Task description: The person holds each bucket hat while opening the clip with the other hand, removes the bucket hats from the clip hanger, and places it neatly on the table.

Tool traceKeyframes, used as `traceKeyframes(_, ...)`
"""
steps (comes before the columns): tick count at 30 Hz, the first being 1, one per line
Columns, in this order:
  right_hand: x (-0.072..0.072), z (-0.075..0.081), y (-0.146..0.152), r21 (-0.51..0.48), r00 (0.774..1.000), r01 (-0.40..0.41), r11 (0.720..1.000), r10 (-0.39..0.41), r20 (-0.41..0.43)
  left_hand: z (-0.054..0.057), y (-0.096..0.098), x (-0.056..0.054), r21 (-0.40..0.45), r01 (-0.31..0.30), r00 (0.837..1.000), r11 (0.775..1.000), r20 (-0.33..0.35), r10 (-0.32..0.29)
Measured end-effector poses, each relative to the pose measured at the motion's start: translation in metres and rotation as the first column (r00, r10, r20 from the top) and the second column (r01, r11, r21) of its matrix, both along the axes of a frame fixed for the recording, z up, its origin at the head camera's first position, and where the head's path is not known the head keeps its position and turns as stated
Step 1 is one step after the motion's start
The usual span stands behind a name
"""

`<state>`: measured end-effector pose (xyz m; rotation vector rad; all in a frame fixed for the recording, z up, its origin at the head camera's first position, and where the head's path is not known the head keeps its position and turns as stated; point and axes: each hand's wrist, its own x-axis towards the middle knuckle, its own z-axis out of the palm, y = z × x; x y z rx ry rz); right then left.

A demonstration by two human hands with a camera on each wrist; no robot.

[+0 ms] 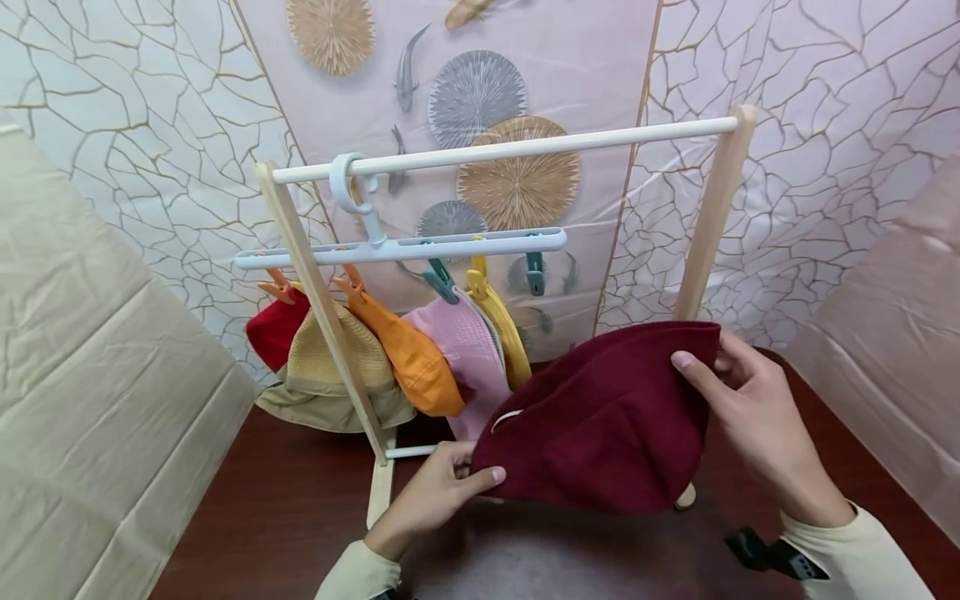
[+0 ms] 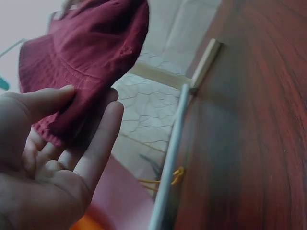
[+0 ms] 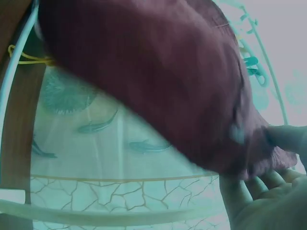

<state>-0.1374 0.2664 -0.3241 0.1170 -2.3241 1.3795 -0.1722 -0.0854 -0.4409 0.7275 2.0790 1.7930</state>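
A dark red bucket hat (image 1: pixel 607 425) is stretched between both hands, in front of the rack's right half. My left hand (image 1: pixel 435 492) pinches the brim at its lower left, thumb on the near side; the left wrist view shows the stitched brim (image 2: pixel 72 76) between thumb and fingers. At the upper right, my right hand (image 1: pixel 765 421) pinches the other end, its thumb on the cloth and fingers behind. A white strip shows along the hat's edge. Behind it a pale blue clip hanger (image 1: pixel 465 245) hangs, its rightmost green clip (image 1: pixel 535 275) holding nothing.
The wooden rack (image 1: pixel 712 208) has a white top bar (image 1: pixel 525 148) carrying the hanger. Clipped along it are a red hat (image 1: pixel 277 329), a beige hat (image 1: pixel 337 350), an orange hat (image 1: pixel 420 358), a pink hat (image 1: pixel 465 342) and a yellow hat (image 1: pixel 512 337). Below lies a dark wood surface (image 1: pixel 247 500).
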Motion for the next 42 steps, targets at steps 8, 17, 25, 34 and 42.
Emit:
traceKeyframes(8, -0.003, -0.01, 0.007, -0.006, 0.989, -0.095, 0.995, 0.095, 0.114, 0.021, -0.031, 0.008, 0.212, -0.069, 0.981, 0.975, 0.193, 0.028)
traceKeyframes(17, -0.007, -0.03, 0.002, -0.043, 0.951, -0.189, 0.981, 0.194, 0.241, 0.03, -0.049, 0.017, 0.141, -0.207, 0.944, 0.968, 0.29, 0.159)
traceKeyframes(25, -0.01, -0.052, -0.006, -0.108, 0.894, -0.312, 0.944, 0.331, 0.302, 0.018, -0.066, 0.019, 0.016, -0.19, 0.941, 0.982, 0.289, 0.177)
traceKeyframes(34, -0.014, -0.082, -0.014, -0.039, 0.863, -0.335, 0.941, 0.324, 0.389, -0.001, -0.075, 0.012, -0.15, -0.187, 0.941, 0.971, 0.256, 0.221)
traceKeyframes(42, -0.02, -0.106, -0.017, -0.016, 0.838, -0.363, 0.932, 0.334, 0.432, -0.016, -0.077, 0.009, -0.361, -0.205, 0.957, 0.91, 0.122, 0.264)
